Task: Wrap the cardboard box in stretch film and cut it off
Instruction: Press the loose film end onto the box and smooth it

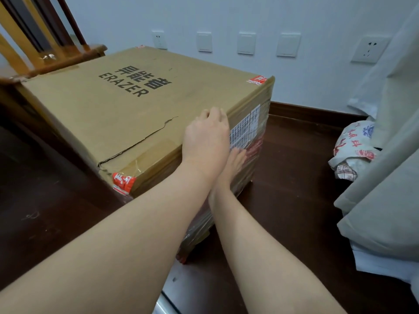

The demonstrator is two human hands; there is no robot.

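One large cardboard box marked ERAZER stands on the dark wooden floor, close to a white wall with sockets. Clear stretch film covers its right side. Wooden furniture stands behind it at left; pale fabric and a printed bag lie at right. The left hand rests on the box's top edge, fingers loosely bent. The right hand presses flat on the film, partly hidden by the left wrist.
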